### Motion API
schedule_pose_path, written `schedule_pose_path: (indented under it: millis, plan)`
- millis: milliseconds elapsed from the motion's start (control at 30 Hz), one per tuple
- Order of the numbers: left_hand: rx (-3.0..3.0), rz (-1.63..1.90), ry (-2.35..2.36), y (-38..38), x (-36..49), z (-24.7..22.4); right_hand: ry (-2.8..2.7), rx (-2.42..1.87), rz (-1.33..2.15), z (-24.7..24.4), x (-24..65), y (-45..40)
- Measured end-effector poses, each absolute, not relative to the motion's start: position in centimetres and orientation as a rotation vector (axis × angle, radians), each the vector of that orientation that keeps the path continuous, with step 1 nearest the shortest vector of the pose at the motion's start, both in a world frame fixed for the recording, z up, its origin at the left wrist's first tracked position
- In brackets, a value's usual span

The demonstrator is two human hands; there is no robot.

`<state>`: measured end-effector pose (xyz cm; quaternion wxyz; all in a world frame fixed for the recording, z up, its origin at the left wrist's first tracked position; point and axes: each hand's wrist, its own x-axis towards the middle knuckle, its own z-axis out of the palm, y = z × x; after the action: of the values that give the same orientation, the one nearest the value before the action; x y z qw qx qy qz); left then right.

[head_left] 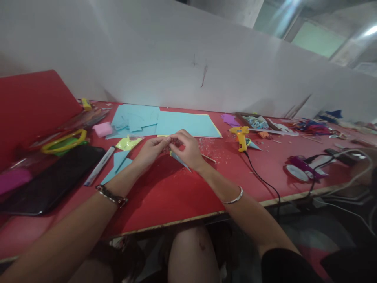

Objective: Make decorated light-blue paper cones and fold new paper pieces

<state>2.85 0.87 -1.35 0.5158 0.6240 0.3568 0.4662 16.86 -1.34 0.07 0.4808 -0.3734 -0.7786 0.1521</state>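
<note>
My left hand (151,151) and my right hand (190,149) meet over the red table, fingertips pinched together. Whatever small thing they may hold between them is hidden by the fingers. A pointed light-blue paper cone (180,160) shows just below my right hand, its tip toward me and to the right; I cannot tell whether that hand touches it. A thin stick (209,158) lies to the right of my right hand. Small clear bits are scattered beyond it. Left of my left wrist are cut blue paper pieces (119,163) and a yellow-green packet (129,143).
A yellow glue gun (242,137) with a black cord stands at the right beside another blue cone (253,146). Blue sheets (185,124) lie along the white wall. A marker (99,166) and black tray-like object (55,179) are left; a purple device (303,167) is right.
</note>
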Motion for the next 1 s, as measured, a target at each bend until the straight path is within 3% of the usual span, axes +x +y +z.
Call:
schedule_pose_path:
  millis: [433,667,1000]
  plan:
    - [1.204,1.127,0.759,0.2,3.2,-0.5,-1.623,-0.932,0.65,0.0,16.0,-1.5]
    - [0.862,1.307,0.722,1.0,2.4,0.4,-1.315,-0.957,0.772,0.4,17.2,-0.8]
    - [0.74,1.255,0.676,1.0,2.3,0.1,-1.331,-0.896,0.858,-0.4,17.3,-0.1]
